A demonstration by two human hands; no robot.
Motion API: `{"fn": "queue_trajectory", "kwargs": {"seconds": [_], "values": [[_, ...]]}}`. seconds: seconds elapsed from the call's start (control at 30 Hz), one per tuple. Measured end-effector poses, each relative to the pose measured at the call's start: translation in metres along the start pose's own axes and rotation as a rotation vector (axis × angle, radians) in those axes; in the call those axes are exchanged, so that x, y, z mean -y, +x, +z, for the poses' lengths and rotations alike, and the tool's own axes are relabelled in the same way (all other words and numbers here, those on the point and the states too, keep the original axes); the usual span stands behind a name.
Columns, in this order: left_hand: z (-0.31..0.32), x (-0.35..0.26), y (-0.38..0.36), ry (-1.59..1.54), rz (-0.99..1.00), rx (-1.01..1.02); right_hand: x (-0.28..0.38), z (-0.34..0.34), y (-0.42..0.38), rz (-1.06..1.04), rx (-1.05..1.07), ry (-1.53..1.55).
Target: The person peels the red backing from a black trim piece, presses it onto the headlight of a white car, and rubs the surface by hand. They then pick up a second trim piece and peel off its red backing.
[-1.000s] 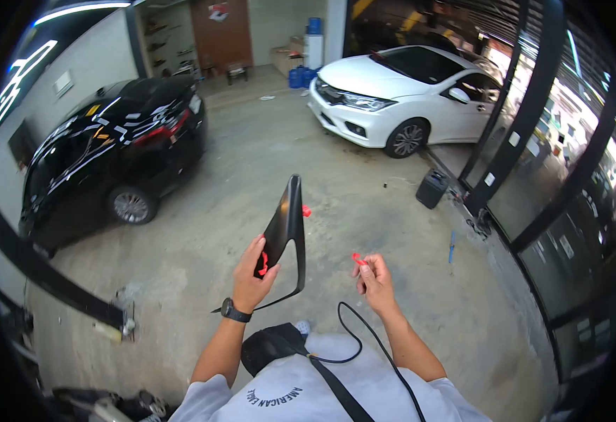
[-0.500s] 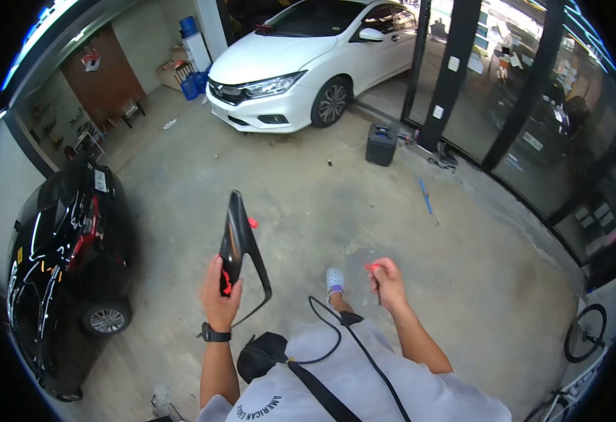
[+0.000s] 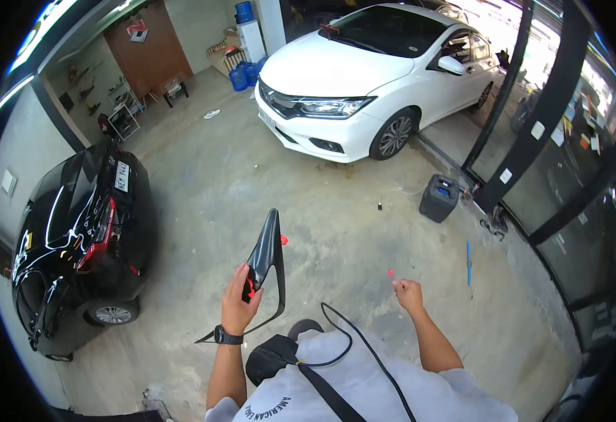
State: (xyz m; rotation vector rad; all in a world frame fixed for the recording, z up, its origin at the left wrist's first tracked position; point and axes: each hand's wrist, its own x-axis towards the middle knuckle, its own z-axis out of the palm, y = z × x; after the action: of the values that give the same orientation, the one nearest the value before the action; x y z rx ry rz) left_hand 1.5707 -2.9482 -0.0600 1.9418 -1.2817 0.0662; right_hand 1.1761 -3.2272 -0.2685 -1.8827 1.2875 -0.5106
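car workshop | white car (image 3: 364, 77), black car (image 3: 76, 232) parked on bare concrete floor (image 3: 202, 176)

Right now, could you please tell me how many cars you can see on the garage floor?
2. A glossy black car stands at the left beside the wall, and a white sedan is parked at the top right near the glass front. Others may be hidden beyond the view.

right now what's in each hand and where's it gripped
Left hand grips the black trim panel at its lower end, by a red clip. Right hand pinches a small red clip.
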Motion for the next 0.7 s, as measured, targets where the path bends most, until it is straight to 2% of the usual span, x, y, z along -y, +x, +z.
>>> {"fn": "queue_trajectory", "kwargs": {"seconds": [0.07, 0.1, 0.13, 0.17, 0.2, 0.27, 0.33, 0.4, 0.47, 0.5, 0.57, 0.6, 0.67, 0.7], "values": [[0.019, 0.014, 0.042, 0.007, 0.002, 0.014, -0.067, 0.025, 0.049, 0.035, -0.157, -0.278], [0.028, 0.023, 0.063, 0.018, 0.015, 0.032, -0.102, 0.035, 0.068, 0.032, -0.154, -0.283], [0.036, 0.030, 0.083, 0.015, 0.009, 0.026, -0.141, 0.047, 0.082, 0.185, -0.233, -0.355], [0.045, 0.037, 0.106, 0.025, 0.015, 0.057, -0.139, 0.050, 0.100, 0.338, -0.311, -0.423], [0.054, 0.045, 0.130, 0.035, 0.023, 0.090, -0.136, 0.052, 0.119, 0.335, -0.309, -0.425], [0.079, 0.070, 0.187, 0.018, 0.055, 0.113, -0.093, 0.036, 0.150, 0.430, -0.140, -0.126], [0.103, 0.090, 0.251, 0.017, 0.186, 0.166, -0.088, 0.045, 0.198, 0.423, -0.127, -0.047], [0.123, 0.093, 0.316, -0.020, 0.204, 0.223, -0.067, 0.043, 0.239, 0.420, -0.114, 0.031], [0.147, 0.103, 0.381, -0.054, 0.349, 0.332, -0.023, 0.035, 0.271, 0.684, -0.177, 0.584], [0.161, 0.109, 0.410, -0.059, 0.399, 0.380, 0.000, 0.032, 0.279, 0.699, -0.182, 0.586], [0.192, 0.112, 0.461, -0.077, 0.476, 0.412, 0.041, 0.025, 0.295, 0.715, -0.382, 0.612], [0.207, 0.111, 0.484, -0.092, 0.556, 0.424, 0.057, 0.020, 0.301, 0.722, -0.384, 0.619], [0.245, 0.106, 0.525, -0.118, 0.592, 0.466, 0.082, 0.014, 0.326, 0.593, -0.302, 0.747], [0.266, 0.103, 0.545, -0.149, 0.622, 0.502, 0.093, 0.016, 0.348, 0.603, -0.302, 0.753]]}}
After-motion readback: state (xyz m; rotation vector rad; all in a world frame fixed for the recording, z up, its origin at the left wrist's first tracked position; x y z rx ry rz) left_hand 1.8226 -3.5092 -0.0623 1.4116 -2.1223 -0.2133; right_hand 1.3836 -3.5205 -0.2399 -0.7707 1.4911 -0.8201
